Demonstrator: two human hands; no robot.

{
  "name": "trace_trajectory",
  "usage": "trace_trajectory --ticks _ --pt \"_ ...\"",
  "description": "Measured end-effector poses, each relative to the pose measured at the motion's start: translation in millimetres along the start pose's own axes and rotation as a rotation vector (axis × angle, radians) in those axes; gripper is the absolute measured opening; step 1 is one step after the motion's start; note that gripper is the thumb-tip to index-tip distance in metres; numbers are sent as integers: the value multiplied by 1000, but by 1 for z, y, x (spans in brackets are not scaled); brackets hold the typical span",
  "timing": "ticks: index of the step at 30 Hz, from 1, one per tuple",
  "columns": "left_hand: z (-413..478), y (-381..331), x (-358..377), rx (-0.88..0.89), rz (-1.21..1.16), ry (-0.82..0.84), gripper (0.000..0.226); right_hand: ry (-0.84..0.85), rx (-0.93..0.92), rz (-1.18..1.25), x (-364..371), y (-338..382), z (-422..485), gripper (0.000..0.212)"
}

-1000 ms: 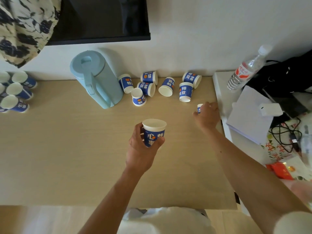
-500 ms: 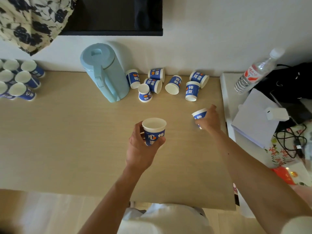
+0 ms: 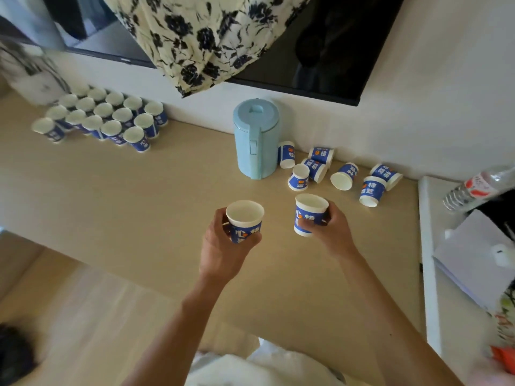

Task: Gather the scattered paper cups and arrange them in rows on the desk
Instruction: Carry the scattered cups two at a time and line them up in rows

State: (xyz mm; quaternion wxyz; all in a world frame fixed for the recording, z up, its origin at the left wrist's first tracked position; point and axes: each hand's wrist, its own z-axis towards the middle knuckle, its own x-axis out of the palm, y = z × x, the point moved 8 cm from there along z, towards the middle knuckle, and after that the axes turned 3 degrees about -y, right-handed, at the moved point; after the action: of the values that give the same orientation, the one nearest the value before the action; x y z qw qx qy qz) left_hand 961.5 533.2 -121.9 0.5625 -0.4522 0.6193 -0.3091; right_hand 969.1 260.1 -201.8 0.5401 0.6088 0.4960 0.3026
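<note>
Far left on the pale wood-grain counter [image 3: 139, 204], the rows of upright cups [image 3: 106, 118] are standing packed rim to rim; the risk I judge is a carried cup nudging them over, being light thin paper. Centre, the left hand [image 3: 223, 243] is clamping around a blue-and-white paper cup [image 3: 245, 220], upright, above the counter. Just right, the right hand [image 3: 328, 227] is gripping a second cup [image 3: 309, 214] by its side, slightly tilted; squeezing could crease its soft wall. Behind, a smooth light-blue plastic jug [image 3: 255, 137] is standing, and beside it the scattered cups [image 3: 342, 174] are lying tipped, liable to roll
</note>
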Motion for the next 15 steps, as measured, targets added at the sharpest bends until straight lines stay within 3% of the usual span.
trace_trajectory --ticks 8,15 --pt "0 26 -132 30 -131 -169 52 171 -117 103 139 74 -57 54" --pt "2 56 -230 65 -226 -245 52 202 -209 134 245 112 -106 61"
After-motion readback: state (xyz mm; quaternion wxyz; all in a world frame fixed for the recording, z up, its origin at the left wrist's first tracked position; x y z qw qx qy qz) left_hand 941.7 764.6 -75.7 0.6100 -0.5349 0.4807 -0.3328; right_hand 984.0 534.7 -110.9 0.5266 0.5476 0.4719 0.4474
